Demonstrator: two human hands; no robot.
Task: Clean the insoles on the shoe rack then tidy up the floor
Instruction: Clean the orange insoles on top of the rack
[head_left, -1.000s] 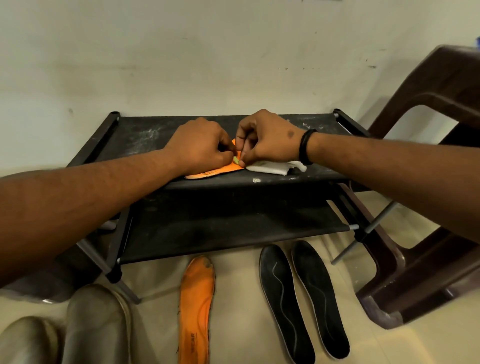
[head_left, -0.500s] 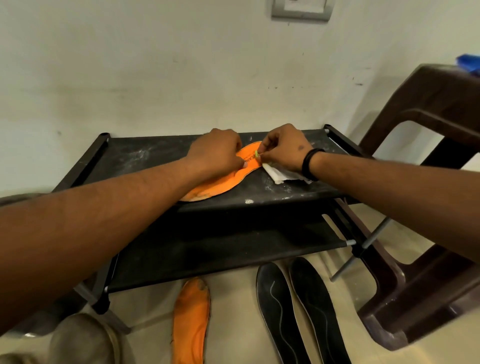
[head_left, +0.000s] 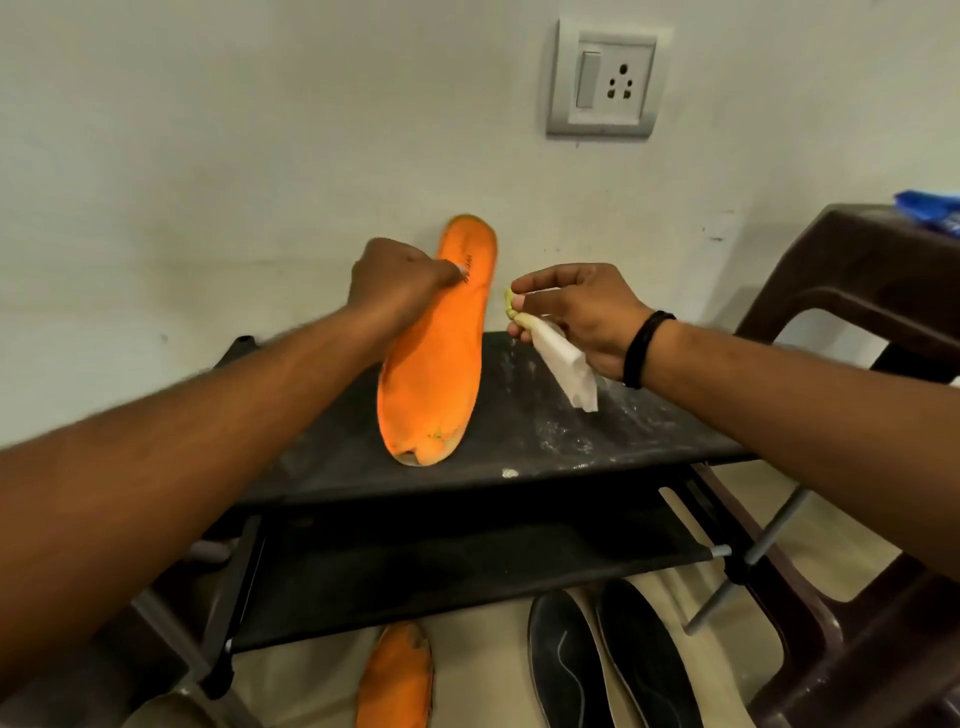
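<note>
Lifted since half a second ago: orange insole (head_left: 435, 358) now stands tilted up off the shoe rack (head_left: 545, 431), toe end touching the top shelf, heel end raised toward the wall.
Left hand (head_left: 397, 283) grips the insole near its heel, fingers curled behind it, thumb on the front. Right hand (head_left: 576, 312) has pulled away to just beside the insole, grip pinching a small yellow-green bit (head_left: 510, 304) between thumb and fingertips, with a folded white cloth (head_left: 569, 366) held under the same hand and hanging down over the shelf; black band on that wrist. White dust specks on the top shelf. On the floor below: second orange insole (head_left: 397, 675), two black insoles (head_left: 605, 660) side by side. Brown chair (head_left: 852, 291) at right, wall socket (head_left: 605, 78) above.
</note>
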